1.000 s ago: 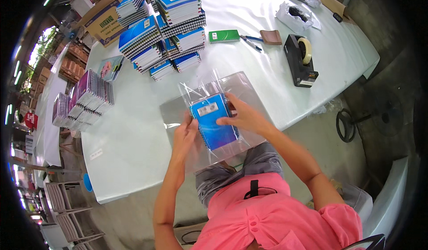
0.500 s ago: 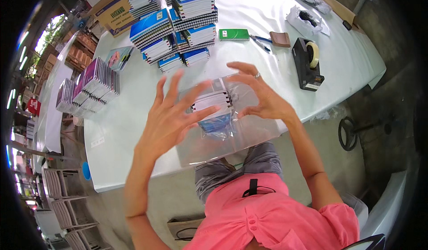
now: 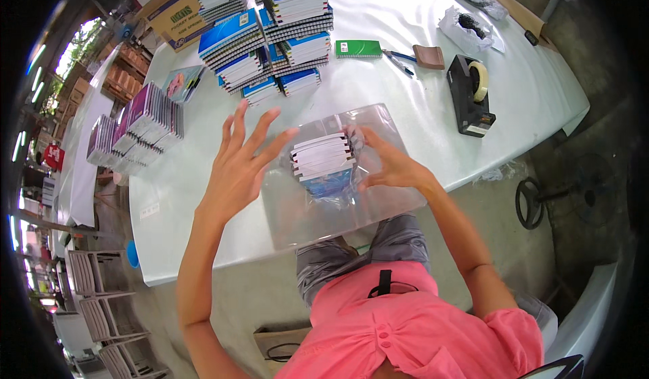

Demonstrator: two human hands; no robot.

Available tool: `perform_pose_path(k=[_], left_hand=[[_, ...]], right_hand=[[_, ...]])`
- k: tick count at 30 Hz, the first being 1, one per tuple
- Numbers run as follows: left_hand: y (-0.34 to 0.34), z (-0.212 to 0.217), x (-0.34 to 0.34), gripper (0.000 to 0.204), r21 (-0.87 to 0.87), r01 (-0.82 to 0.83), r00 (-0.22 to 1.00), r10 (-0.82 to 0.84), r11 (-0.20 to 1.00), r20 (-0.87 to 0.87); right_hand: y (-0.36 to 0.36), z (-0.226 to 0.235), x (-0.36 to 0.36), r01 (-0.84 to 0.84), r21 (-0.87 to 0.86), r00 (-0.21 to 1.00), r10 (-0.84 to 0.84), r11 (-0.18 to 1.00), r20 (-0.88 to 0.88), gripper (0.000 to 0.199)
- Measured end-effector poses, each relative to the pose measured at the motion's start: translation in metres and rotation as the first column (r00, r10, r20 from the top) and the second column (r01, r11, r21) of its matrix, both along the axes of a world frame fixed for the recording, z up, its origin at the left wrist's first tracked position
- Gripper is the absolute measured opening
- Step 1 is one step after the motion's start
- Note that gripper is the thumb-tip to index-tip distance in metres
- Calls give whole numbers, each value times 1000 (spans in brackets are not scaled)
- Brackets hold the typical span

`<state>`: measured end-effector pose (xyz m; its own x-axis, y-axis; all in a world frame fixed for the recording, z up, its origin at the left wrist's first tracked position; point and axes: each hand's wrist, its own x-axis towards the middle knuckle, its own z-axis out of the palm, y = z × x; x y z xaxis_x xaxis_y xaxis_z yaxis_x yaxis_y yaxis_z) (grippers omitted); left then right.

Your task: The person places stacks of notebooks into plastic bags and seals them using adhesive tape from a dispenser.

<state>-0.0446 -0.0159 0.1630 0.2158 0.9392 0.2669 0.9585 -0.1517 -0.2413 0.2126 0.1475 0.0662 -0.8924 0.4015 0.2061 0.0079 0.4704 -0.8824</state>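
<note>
A small stack of notebooks (image 3: 323,155), white page edges up and a blue cover at its near end, sits in clear plastic. Beneath it lies a wide clear plastic sheet or bag (image 3: 291,220), which reaches over the table's near edge. My left hand (image 3: 242,166) is raised to the left of the stack, fingers spread and holding nothing. At the stack's right side is my right hand (image 3: 395,165), its thumb and bent fingers apart. The fingertips are close to the plastic there; whether they touch it is unclear.
Tall piles of blue spiral notebooks (image 3: 233,34) stand at the back, with purple notebooks (image 3: 138,119) to the left. A green notebook (image 3: 358,48), a brown block (image 3: 428,57) and a black tape dispenser (image 3: 468,98) are farther right. A cardboard box (image 3: 177,19) is behind.
My left hand has moved left and away from the stack, uncovering it. My right hand has lowered slightly toward the stack's right side, its fingers less raised.
</note>
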Motion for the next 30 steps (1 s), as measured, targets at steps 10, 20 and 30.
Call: perform_pose_path(k=[10, 20, 30], left_hand=[[13, 73, 16, 34, -363, 248, 967, -205, 898, 155], [13, 54, 29, 19, -164, 228, 910, -150, 960, 386], [-3, 12, 14, 68, 97, 46, 431, -107, 994, 896]], right_hand=[[-3, 7, 2, 73, 43, 997, -73, 996, -9, 102], [-33, 49, -8, 297, 314, 911, -169, 902, -376, 86], [-37, 80, -11, 245, 606, 950, -64, 757, -304, 42]])
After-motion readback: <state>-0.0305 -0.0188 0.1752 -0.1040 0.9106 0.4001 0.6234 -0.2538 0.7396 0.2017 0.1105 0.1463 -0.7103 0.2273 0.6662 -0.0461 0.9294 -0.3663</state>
